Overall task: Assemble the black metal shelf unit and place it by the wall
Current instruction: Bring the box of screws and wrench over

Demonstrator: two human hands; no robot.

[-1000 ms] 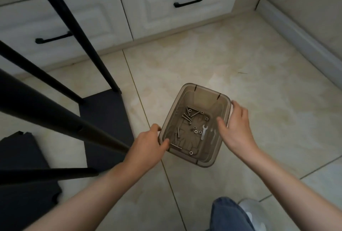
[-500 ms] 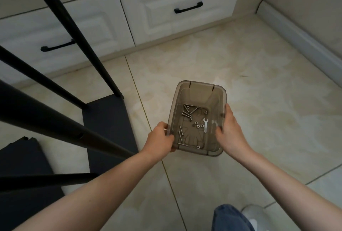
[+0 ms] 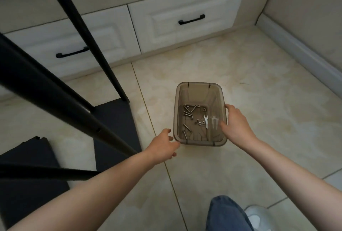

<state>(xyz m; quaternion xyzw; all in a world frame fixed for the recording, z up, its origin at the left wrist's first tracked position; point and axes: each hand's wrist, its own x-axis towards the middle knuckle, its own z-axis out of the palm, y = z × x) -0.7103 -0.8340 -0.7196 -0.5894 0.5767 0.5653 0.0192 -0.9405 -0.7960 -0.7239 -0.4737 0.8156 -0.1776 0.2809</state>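
Beige tiled floor [image 3: 268, 105], white drawer fronts [image 3: 187, 5] with black bar handles [image 3: 191, 19] at 12 o'clock, pale baseboard [image 3: 299, 55] running off toward 2 o'clock. Right hand [image 3: 236, 126] grips the right wall of a smoky translucent plastic bin [image 3: 199, 84]: thumb inside the wall, remaining fingers wrapped over the outside and rim. Left hand [image 3: 163, 145] holds nothing, fingers loosely spread, fingertips just beside the bin's near-left corner; contact cannot be confirmed. Cannot tell whether the bin sits on the tile or is raised slightly. Bin contents: several bolts [image 3: 187, 112] scattered on the left half, a few nuts [image 3: 199, 122] near the middle, one small flat wrench [image 3: 206, 121] to the right of them. Black shelf unit at 9 o'clock of the bin, well apart from it: slanted tubular legs [image 3: 83, 34] rising from a dark shelf panel [image 3: 118, 118] that lies flat on the floor. Second dark panel [image 3: 33, 151] at 8 o'clock, partly behind the legs. At 6 o'clock, a knee in blue denim [image 3: 227, 214] and a light shoe [image 3: 257, 217].
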